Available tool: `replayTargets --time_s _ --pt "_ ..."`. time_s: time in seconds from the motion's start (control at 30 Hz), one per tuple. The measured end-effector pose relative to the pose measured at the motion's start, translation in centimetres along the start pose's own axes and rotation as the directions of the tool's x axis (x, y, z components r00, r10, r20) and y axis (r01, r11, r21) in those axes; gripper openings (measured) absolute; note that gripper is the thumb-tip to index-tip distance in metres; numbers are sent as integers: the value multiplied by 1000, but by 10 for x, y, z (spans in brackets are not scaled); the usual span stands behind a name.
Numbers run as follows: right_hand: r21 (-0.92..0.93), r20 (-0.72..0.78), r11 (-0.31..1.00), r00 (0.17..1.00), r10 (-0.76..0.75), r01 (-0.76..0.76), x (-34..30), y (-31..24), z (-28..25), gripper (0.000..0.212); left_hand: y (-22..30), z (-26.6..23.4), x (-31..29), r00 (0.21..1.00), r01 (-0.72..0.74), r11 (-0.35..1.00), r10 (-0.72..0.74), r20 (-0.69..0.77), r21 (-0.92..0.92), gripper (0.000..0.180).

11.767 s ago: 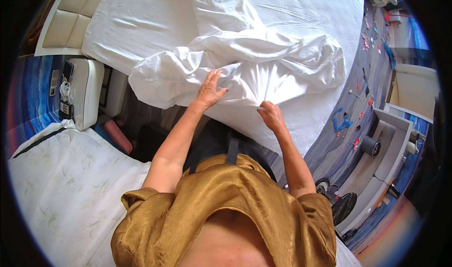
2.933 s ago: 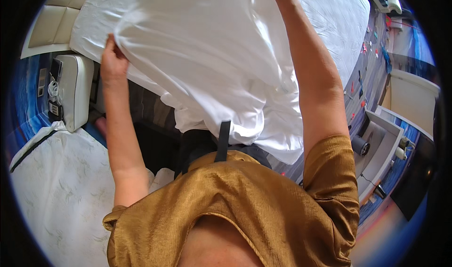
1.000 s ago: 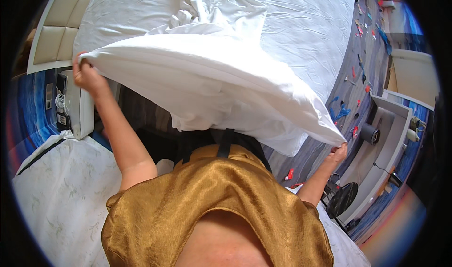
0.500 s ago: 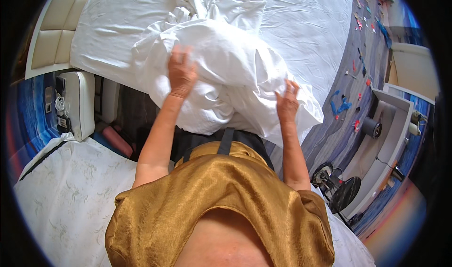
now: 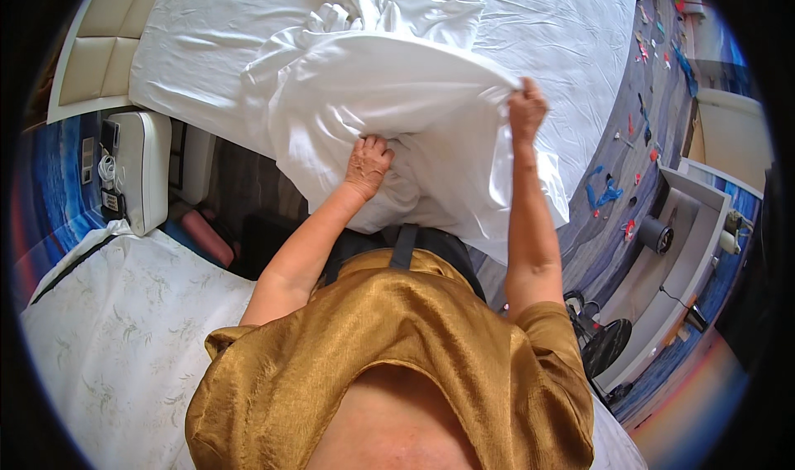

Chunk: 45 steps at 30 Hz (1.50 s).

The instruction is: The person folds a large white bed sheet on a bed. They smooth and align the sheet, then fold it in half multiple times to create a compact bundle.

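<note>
A loose, bunched white bed sheet (image 5: 397,85) lies over the near side of the bed and hangs off its edge in front of me. Raised at its right side, a fold of the sheet is pinched in my right hand (image 5: 527,115); from there its top edge runs taut toward the left. My left hand (image 5: 368,168) is closed on the sheet nearer my body, its fingers curled into the cloth and its fingertips hidden. More crumpled white cloth (image 5: 414,8) lies beyond, on the bed.
The bed's smooth white surface (image 5: 215,48) reaches back to a padded cream headboard (image 5: 99,60). A white nightstand (image 5: 151,172) stands at left, near another bed (image 5: 124,321). Small scattered items and blue cloth (image 5: 604,191) lie on the floor at right, with a black fan (image 5: 607,344) and shelving.
Both hands have closed on the sheet. My right hand has moved up and away, lifting a fold; my left hand has come down and to the right.
</note>
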State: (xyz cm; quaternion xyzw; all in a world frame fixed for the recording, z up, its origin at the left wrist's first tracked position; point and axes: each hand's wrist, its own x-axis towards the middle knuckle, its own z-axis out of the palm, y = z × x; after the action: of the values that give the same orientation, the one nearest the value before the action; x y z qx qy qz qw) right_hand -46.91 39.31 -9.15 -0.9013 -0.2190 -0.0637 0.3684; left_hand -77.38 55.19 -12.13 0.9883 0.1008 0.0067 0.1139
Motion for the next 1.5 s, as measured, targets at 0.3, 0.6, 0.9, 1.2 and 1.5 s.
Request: replayTargets --time_s 0.3,0.6,0.9,1.2,1.5 --pt "596 96 635 829 551 -491 67 87 -28 20 -7 -92 11 935 20 730 -256 -246 -684 15" --pt "477 638 719 762 111 -505 -80 -24 -12 27 -2 -219 18 860 -31 811 -276 -429 -585 17" --pt "321 914 584 406 16 -745 -96 -127 -37 33 24 -286 31 799 -218 822 -159 -580 -526 16" --pt "819 558 -277 810 181 -503 -39 -75 -152 18 -34 -283 -7 562 0 812 -483 -671 -584 9" --pt "471 601 361 592 537 -805 -132 86 -125 26 -80 -178 -79 734 506 675 -664 -143 -536 5"
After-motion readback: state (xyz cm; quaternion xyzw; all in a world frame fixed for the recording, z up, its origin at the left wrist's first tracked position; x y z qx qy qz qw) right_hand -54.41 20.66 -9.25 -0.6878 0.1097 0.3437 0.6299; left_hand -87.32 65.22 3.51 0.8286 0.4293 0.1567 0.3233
